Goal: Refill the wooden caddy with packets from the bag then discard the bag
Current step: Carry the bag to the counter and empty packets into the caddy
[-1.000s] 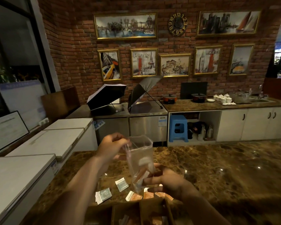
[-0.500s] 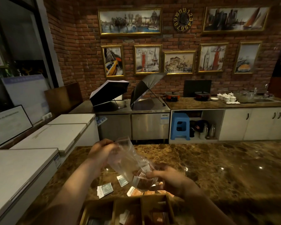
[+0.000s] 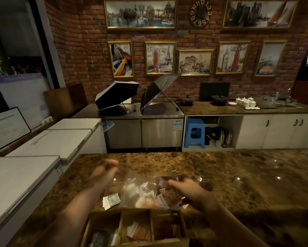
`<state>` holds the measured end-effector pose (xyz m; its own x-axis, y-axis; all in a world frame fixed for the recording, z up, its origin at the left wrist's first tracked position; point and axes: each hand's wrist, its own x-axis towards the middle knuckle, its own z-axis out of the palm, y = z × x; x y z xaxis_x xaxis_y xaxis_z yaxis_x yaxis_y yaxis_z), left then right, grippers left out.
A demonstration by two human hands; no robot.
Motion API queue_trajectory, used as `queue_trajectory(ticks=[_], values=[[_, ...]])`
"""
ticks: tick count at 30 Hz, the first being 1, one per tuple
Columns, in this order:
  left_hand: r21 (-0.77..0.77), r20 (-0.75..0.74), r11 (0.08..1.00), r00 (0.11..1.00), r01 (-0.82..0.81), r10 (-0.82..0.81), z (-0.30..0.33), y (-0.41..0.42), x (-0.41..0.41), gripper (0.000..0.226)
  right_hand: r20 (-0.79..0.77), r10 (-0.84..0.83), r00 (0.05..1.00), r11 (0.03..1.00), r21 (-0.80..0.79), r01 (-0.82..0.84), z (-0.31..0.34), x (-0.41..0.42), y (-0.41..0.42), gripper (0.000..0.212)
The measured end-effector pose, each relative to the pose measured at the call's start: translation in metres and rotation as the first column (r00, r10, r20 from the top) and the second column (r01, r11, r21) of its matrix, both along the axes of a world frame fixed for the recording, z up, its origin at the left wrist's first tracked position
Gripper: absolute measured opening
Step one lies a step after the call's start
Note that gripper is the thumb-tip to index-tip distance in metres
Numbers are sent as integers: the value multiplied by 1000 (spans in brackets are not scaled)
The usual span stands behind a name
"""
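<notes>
A clear plastic bag (image 3: 137, 190) lies tipped on its side just above the counter, with brown packets (image 3: 169, 195) bunched at its right end. My right hand (image 3: 190, 193) grips that end, packets and all. My left hand (image 3: 103, 172) hovers just left of the bag's mouth, blurred, fingers loosely curled, with no visible hold on it. Below the bag stands the wooden caddy (image 3: 120, 222) with three compartments; each holds packets, brown ones (image 3: 140, 232) in the middle. A green-and-white packet (image 3: 112, 201) lies loose on the counter beside the caddy.
The brown marble counter (image 3: 238, 175) stretches to the right and ahead. White chest freezers (image 3: 25, 175) line the left side. Behind are steel cabinets with two open umbrellas (image 3: 117, 94), a blue stool (image 3: 194, 132) and a back counter with pots and cups.
The bag went from upright to lying sideways and lower, over the caddy. My left hand came off its top edge. My right hand swung right with the bag's bottom end.
</notes>
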<state>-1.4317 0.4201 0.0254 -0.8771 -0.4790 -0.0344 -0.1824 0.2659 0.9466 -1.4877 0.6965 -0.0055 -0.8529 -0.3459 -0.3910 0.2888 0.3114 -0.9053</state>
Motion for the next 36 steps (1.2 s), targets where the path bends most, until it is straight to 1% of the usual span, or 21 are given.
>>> queue_trajectory(ticks=[2,3,5,6,8,9,11,13,16,19,21,24,26,28,30,32,34,36], values=[[-209,-4,975,997,70,-72,5,4,-5,25,-61,18,998,993,114,-11,-1,2,-4,41],[-260,-1,957,991,126,-131,7,8,-8,29,-86,37,996,987,159,-23,0,3,-6,44],[-270,5,925,961,266,-275,13,21,-11,34,-123,91,988,973,223,-62,1,2,-11,47],[-312,28,888,937,338,-347,16,29,-11,38,-144,122,982,966,246,-84,0,2,-14,48],[-476,128,753,883,453,-451,12,43,-9,50,-189,176,966,945,306,-112,4,4,-22,52],[-526,172,694,861,492,-479,9,50,-8,57,-211,198,957,932,342,-118,6,5,-26,54],[-550,224,628,822,551,-524,0,60,-7,68,-250,242,938,906,405,-125,8,6,-31,58],[-546,264,583,784,602,-562,-7,65,-7,75,-277,273,921,881,456,-124,9,5,-32,56],[-570,315,515,749,640,-582,-12,69,-5,77,-279,291,915,867,481,-129,10,3,-32,48],[-589,303,523,768,616,-564,-16,69,-4,75,-277,304,911,849,512,-127,12,2,-36,47],[-580,307,536,774,613,-553,-18,68,-5,71,-285,311,907,849,512,-130,11,1,-36,51],[-564,285,586,803,582,-523,-20,64,-7,58,-309,282,908,887,446,-124,9,1,-37,57],[-569,262,603,818,560,-512,-21,62,-7,53,-315,262,912,908,400,-122,9,0,-35,67],[-549,247,637,833,541,-495,-22,60,-8,55,-292,270,918,915,374,-150,12,1,-32,75],[-521,231,684,856,511,-464,-23,58,-7,56,-262,284,922,922,340,-187,13,1,-28,68],[-471,228,734,871,490,-435,-25,54,-6,68,-241,288,927,929,305,-210,14,2,-26,61],[-441,236,763,881,473,-410,-26,51,-2,78,-239,284,929,937,276,-215,14,2,-26,60],[-401,250,788,883,467,-396,-27,49,1,78,-247,268,931,944,261,-203,12,0,-28,59]])
